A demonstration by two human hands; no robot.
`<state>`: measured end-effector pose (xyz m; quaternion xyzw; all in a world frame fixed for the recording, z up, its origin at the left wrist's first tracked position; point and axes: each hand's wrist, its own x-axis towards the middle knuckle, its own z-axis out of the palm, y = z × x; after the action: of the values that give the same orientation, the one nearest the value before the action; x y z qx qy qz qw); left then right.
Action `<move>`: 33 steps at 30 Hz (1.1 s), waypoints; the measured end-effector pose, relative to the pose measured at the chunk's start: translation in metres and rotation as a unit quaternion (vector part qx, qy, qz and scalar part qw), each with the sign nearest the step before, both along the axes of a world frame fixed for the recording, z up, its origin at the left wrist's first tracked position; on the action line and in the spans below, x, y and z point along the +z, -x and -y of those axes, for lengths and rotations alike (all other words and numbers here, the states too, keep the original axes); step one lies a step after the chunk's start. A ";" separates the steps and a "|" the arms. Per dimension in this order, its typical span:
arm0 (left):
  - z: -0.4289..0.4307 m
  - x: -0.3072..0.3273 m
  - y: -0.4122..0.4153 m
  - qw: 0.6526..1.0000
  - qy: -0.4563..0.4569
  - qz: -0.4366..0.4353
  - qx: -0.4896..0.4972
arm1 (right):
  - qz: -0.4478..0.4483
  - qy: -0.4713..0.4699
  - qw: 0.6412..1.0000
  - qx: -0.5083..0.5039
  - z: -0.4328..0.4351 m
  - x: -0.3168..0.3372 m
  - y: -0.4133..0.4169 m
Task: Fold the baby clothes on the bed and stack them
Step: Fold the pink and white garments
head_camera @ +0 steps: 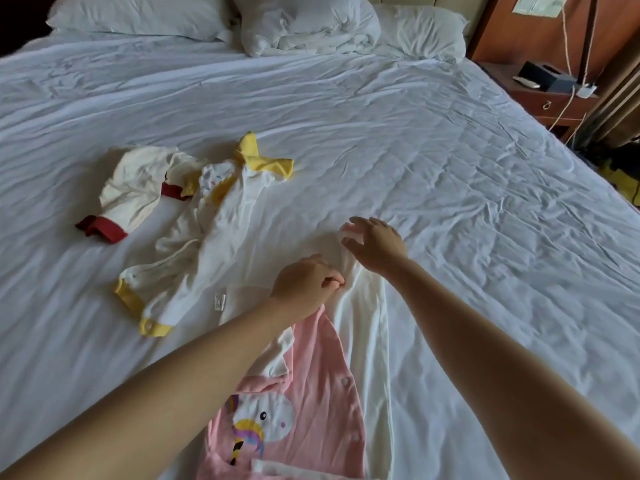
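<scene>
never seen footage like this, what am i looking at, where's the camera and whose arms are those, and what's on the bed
There is no machine: a person wears one wide-angle camera on the head, so the single picture looks forward and down along their own bare arms. Before them is a bed with a white sheet and pillows at the far end. The left hand pinches a white garment, fingers curled on the cloth. The right hand lies open beyond, fingers spread on the same garment's far end. A pink garment with a unicorn picture lies over the white one, nearer the person. To the left lie two unfolded pieces: a white romper with yellow trim and a cream piece with red cuffs.
</scene>
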<state>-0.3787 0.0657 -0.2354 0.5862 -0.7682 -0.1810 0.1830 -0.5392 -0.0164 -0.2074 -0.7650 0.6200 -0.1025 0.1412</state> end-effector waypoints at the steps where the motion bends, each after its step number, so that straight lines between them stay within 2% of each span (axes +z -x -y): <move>1: 0.002 -0.003 0.000 1.000 0.002 -0.016 0.006 | 0.000 -0.019 1.000 -0.018 0.002 -0.004 0.005; 6: 0.008 -0.014 0.001 0.998 0.018 -0.055 0.028 | 0.066 -0.067 0.992 -0.088 0.016 -0.022 0.021; 10: 0.009 -0.016 0.003 0.995 -0.001 -0.085 0.053 | 0.082 -0.060 0.991 -0.091 0.017 -0.016 0.013; 14: 0.010 -0.015 0.004 0.996 -0.020 -0.063 0.057 | 0.131 -0.066 0.987 -0.071 0.017 -0.005 0.013; 19: 0.008 -0.011 0.006 0.998 -0.032 0.004 0.051 | 0.164 0.039 0.982 -0.088 0.011 0.020 0.021; 22: 0.005 -0.006 0.008 0.998 -0.035 0.001 0.055 | 0.176 0.043 0.981 -0.061 0.007 0.032 0.026; 26: 0.003 0.001 0.005 0.994 -0.036 -0.045 0.095 | 0.193 0.039 0.979 -0.055 0.000 0.042 0.034; 30: 0.000 0.013 0.006 0.992 -0.080 -0.055 0.076 | 0.207 0.053 0.976 -0.049 -0.005 0.053 0.037; 33: 0.006 0.029 0.016 0.981 -0.103 -0.148 0.072 | 0.218 0.044 0.974 -0.034 -0.008 0.060 0.034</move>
<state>-0.3947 0.0598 -0.2066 0.6224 -0.6656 -0.3304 0.2460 -0.5728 -0.0083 -0.1475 -0.7082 0.5945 -0.2990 0.2358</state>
